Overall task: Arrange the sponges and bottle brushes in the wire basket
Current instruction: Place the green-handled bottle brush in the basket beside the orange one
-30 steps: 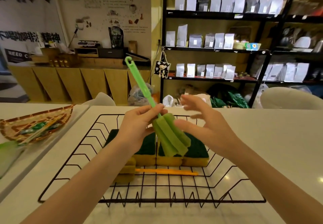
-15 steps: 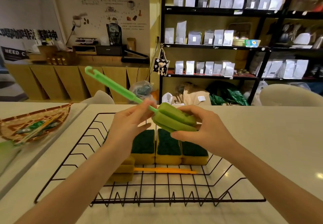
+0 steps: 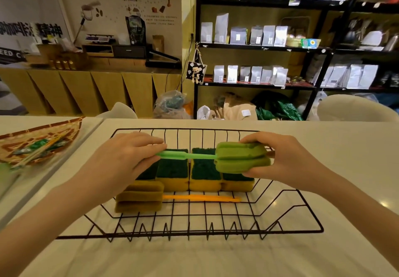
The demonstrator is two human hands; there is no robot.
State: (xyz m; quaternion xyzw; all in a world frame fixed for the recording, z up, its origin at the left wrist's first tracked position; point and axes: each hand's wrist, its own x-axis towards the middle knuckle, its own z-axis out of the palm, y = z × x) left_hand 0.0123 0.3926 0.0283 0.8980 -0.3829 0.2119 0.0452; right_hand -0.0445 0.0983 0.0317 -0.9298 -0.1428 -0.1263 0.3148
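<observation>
One camera on the person's head looks forward and down, close over the wire basket (image 3: pixel 190 231).

The left hand (image 3: pixel 127 158) covers the far end of the green bottle brush (image 3: pixel 241 158) handle, and most of the leftmost sponge (image 3: pixel 146 174) in the wire basket (image 3: pixel 190 231). The right hand (image 3: pixel 287 162) hides the brush head's tip. The woven tray (image 3: pixel 43 134) at the left edge is cut off and blurred; its contents cannot be told.
</observation>
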